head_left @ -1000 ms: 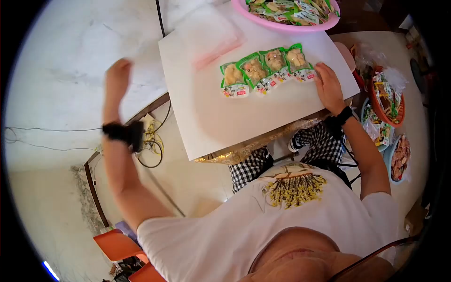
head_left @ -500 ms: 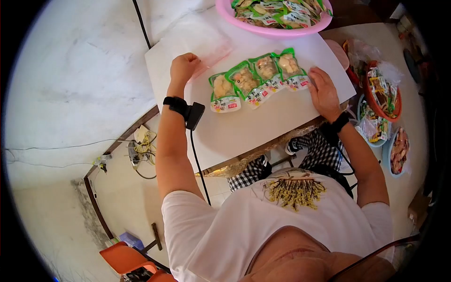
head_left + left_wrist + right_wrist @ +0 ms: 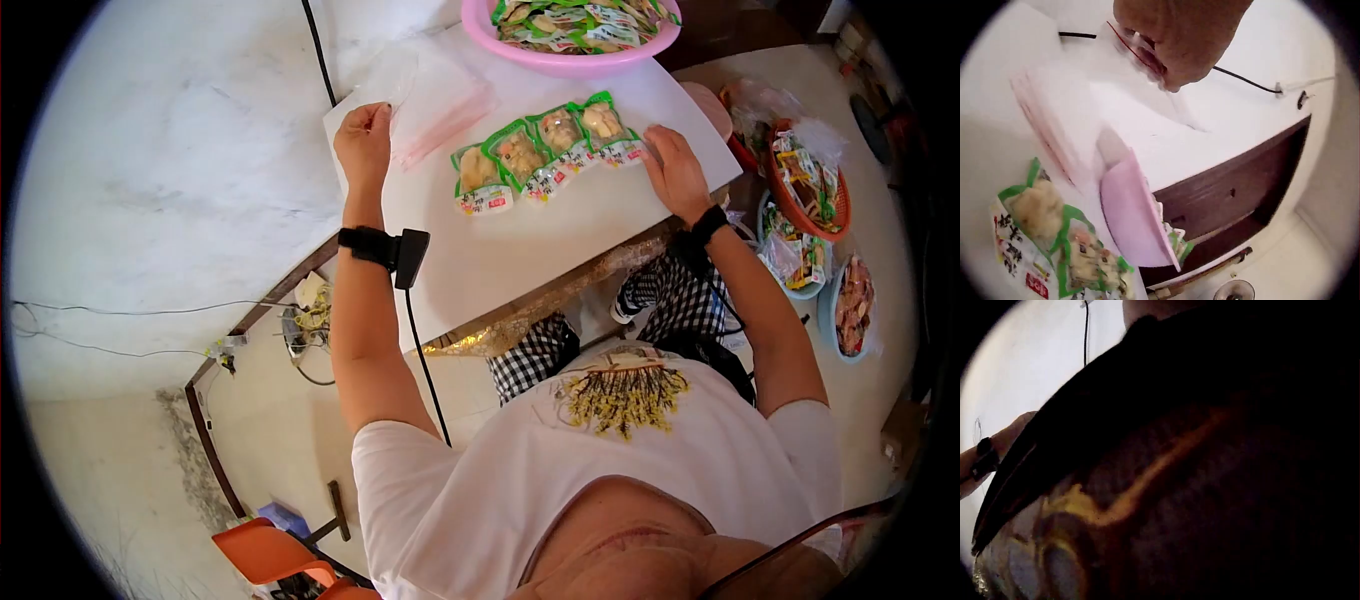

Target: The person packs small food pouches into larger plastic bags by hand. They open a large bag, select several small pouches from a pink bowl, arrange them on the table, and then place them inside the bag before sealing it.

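Observation:
My left hand (image 3: 362,145) is at the left back corner of the white table (image 3: 470,265). Its thumb and fingers pinch a thin clear plastic bag (image 3: 1124,47) with a red line along its edge. Beside that hand lies a stack of clear bags (image 3: 440,125), their edges showing pink. Several green-edged vacuum packs of food (image 3: 520,158) stand in a slanting row across the table. Past the right end of the row, my right hand (image 3: 680,178) rests on the tabletop with its fingers extended. The right wrist view is mostly dark fabric and hides that hand.
A pink basin (image 3: 575,64) heaped with similar packs sits at the table's back. Down on the right are an orange basket (image 3: 835,228) of packs, a light blue tub (image 3: 828,318) and more containers. A black cable (image 3: 425,365) hangs from the left wrist camera.
My left hand came in from the left to the bag stack, then drew back slightly left with a clear bag pinched. The right hand stayed by the packs.

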Motion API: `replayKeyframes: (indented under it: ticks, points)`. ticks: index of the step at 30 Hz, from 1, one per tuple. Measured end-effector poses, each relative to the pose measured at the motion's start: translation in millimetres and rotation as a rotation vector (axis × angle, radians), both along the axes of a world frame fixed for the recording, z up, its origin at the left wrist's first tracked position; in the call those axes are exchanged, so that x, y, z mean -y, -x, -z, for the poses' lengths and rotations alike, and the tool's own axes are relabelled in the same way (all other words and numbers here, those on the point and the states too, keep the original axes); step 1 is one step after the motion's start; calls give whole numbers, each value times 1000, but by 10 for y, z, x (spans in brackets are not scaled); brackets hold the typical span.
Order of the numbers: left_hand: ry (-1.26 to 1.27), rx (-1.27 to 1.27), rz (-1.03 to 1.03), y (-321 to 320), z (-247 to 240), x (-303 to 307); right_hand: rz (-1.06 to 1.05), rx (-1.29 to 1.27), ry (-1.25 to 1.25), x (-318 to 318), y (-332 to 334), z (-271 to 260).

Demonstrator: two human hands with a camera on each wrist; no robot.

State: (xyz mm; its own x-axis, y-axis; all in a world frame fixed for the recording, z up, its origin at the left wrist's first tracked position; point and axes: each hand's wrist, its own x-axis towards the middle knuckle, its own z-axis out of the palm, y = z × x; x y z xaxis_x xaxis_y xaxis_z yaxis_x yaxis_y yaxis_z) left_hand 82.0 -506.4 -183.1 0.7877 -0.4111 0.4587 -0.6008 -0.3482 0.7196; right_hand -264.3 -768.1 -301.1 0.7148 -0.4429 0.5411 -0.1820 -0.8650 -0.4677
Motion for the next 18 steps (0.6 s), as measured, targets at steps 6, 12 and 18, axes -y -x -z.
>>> replayKeyframes:
  ticks: [6,12,18]
  points:
    - [97,-81,168,1063,-245,-99,7,194,-12,-24,67,-125]
    - [129,-214,423,1839,46,-73,-463,288,-871,-888,-133,-569]
    - [-51,-178,509,2262,286,2,-516,262,-1262,-1277,22,-624]
